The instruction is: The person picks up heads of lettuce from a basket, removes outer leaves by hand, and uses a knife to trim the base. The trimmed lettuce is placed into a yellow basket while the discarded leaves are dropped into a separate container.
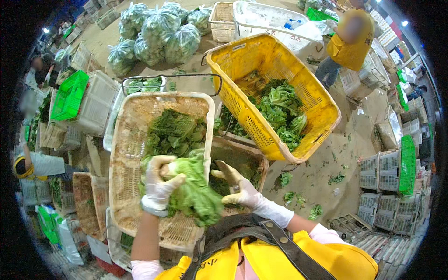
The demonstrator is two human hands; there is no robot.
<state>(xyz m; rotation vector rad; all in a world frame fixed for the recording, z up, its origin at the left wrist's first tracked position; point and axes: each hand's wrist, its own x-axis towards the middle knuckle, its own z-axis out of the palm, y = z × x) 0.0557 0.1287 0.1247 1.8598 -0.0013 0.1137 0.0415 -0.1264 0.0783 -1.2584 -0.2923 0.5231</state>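
Note:
Gloved in white, my left hand grips a head of leafy green lettuce by its stem end, over a dirt-stained white plastic basket. Loose dark green leaves lie inside that basket. My right hand, also gloved, is just right of the lettuce with fingers spread and nothing held between them. A large yellow plastic basket, tilted, holds several lettuce heads beyond my right hand. Under it and beside the white basket, a brown-stained basket is partly hidden.
Tied clear bags of greens stand at the upper left. A person in a yellow vest stands at the upper right; other people are at the left. Leaf scraps litter the floor. Stacked grey crates and a green crate are at the right.

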